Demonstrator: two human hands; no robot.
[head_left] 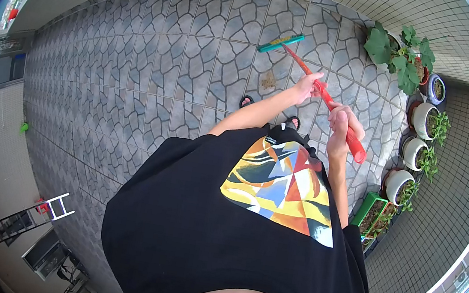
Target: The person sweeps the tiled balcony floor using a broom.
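Showing nearest a black T-shirt (194, 213) with a multicoloured geometric print. Beyond it, closed around the upper end of a red handle (327, 98), the right hand (343, 126), with the capped tip protruding past the fist. Farther down the same handle, also closed around it, the left hand (307, 88). Below both hands, dark open-toed sandals (292, 122) on stone-patterned paving (197, 68). Ahead of the sandals, a small brown patch (268, 80) on the paving, apart from the tool. Just past this patch, at the handle's far end, a green crosspiece (281, 43) with a yellowish strip, low over or on the paving; contact not discernible. Toward the right side, a green planter (370, 212), white pots (413, 152) and a broad-leaved plant (405, 64) beside a tiled wall (458, 149).
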